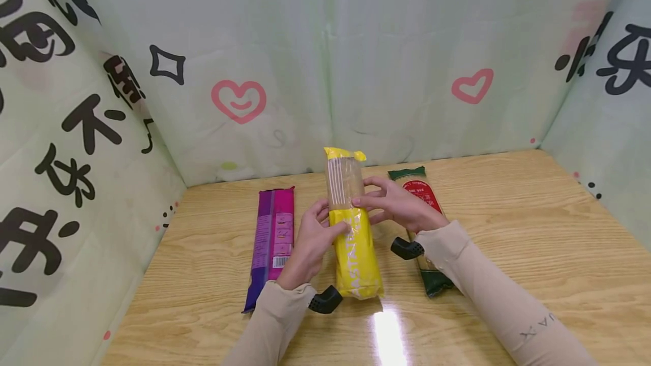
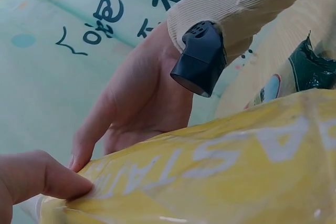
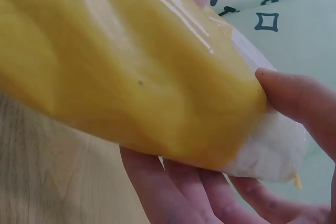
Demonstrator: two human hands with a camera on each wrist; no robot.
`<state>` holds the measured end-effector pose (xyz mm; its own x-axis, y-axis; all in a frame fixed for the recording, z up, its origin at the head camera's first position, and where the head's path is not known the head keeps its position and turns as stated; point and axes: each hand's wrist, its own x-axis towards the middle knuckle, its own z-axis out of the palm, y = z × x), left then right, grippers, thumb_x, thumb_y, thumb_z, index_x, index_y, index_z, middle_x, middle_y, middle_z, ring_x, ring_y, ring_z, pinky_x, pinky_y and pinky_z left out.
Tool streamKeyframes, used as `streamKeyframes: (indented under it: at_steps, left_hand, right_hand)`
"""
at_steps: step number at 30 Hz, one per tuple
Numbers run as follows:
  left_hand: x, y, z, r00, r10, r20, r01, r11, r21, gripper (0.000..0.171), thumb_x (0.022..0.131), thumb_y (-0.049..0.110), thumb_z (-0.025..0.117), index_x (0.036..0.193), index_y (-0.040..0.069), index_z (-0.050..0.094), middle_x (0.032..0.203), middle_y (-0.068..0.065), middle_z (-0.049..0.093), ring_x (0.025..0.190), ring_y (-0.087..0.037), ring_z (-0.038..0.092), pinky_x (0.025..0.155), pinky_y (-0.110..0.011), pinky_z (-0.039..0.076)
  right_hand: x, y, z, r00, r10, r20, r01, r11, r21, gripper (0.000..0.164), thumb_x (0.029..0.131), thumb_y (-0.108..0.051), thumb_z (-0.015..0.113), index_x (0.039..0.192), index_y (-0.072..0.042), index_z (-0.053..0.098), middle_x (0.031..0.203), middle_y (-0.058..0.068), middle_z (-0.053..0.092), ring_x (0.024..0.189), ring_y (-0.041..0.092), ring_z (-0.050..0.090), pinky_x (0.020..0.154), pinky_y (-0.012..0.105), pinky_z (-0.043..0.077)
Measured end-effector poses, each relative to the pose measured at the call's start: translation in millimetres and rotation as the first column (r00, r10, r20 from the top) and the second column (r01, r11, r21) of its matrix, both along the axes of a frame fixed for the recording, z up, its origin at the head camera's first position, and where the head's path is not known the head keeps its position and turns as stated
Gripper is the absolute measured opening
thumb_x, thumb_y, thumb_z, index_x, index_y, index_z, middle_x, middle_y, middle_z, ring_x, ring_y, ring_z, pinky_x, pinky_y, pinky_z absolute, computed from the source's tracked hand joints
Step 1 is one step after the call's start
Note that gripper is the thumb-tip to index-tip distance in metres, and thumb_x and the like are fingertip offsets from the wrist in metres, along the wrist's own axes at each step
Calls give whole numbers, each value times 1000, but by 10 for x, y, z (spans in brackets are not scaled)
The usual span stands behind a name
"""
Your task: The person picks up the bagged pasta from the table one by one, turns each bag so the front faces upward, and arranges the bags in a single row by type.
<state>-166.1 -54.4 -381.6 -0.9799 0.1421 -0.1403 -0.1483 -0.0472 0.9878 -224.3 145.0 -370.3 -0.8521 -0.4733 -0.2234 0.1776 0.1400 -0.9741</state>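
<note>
A yellow packet of pasta [image 1: 356, 247], with a clear striped upper part and pale lettering, is held up over the middle of the table, tilted slightly. My left hand [image 1: 307, 244] grips its left side, the thumb pressing the front below the clear part. On the other side my right hand [image 1: 404, 205] holds the upper right edge. In the right wrist view the right thumb [image 3: 296, 98] lies on one face of the packet [image 3: 142, 77] and several fingers pass beneath. The left thumb [image 2: 44, 179] shows in the left wrist view; the left fingers are mostly hidden.
A purple and pink packet [image 1: 274, 227] lies on the wooden table [image 1: 529, 230] to the left. Right of the hands is a noodle packet with dark green ends [image 1: 437, 284], partly covered by the right arm. A printed curtain [image 1: 386, 72] encloses the back and sides.
</note>
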Motion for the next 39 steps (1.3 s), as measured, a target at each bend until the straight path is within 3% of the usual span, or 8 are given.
streamKeyframes:
  at_steps: [7, 14, 19, 25, 39]
  left_hand:
    - [7, 7, 1, 1000, -14, -6, 14, 1000, 18, 66, 85, 1, 66, 146, 4, 38, 138, -19, 54, 116, -31, 60, 95, -42, 55]
    - [47, 5, -75, 998, -51, -29, 53, 996, 77, 69, 90, 8, 67, 151, 9, 36, 140, -17, 52, 117, -29, 60, 90, -40, 57]
    - [81, 1, -96, 998, -27, -49, 28, 999, 18, 64, 88, 18, 74, 146, 14, 46, 128, -16, 55, 102, -23, 65, 81, -37, 60]
    - [102, 9, -79, 998, -20, -67, 14, 996, -89, 68, 85, 26, 79, 145, 16, 49, 126, -14, 54, 99, -22, 64, 88, -35, 57]
    - [92, 24, -78, 998, 43, -36, -47, 992, -120, 72, 83, 22, 81, 146, 11, 46, 128, -14, 57, 102, -26, 63, 90, -37, 57]
  right_hand:
    - [16, -18, 25, 999, -52, 13, 52, 998, -32, 61, 93, -20, 68, 142, -3, 35, 130, 24, 59, 102, 26, 67, 88, 48, 57]
    - [24, -14, 63, 996, -94, -2, 94, 995, -18, 58, 92, -20, 70, 137, -3, 37, 122, 21, 64, 93, 25, 71, 82, 47, 59]
    - [15, -21, 83, 993, -119, -17, 119, 993, 2, 58, 91, -19, 72, 136, -4, 37, 123, 24, 63, 91, 26, 71, 79, 47, 60]
    - [22, -24, 77, 992, -123, -14, 123, 992, 10, 55, 91, -20, 72, 132, -5, 38, 123, 24, 63, 90, 26, 72, 80, 48, 60]
    - [30, -55, 74, 991, -132, -14, 132, 991, 21, 57, 90, -20, 73, 133, -5, 38, 125, 26, 62, 91, 27, 71, 81, 48, 60]
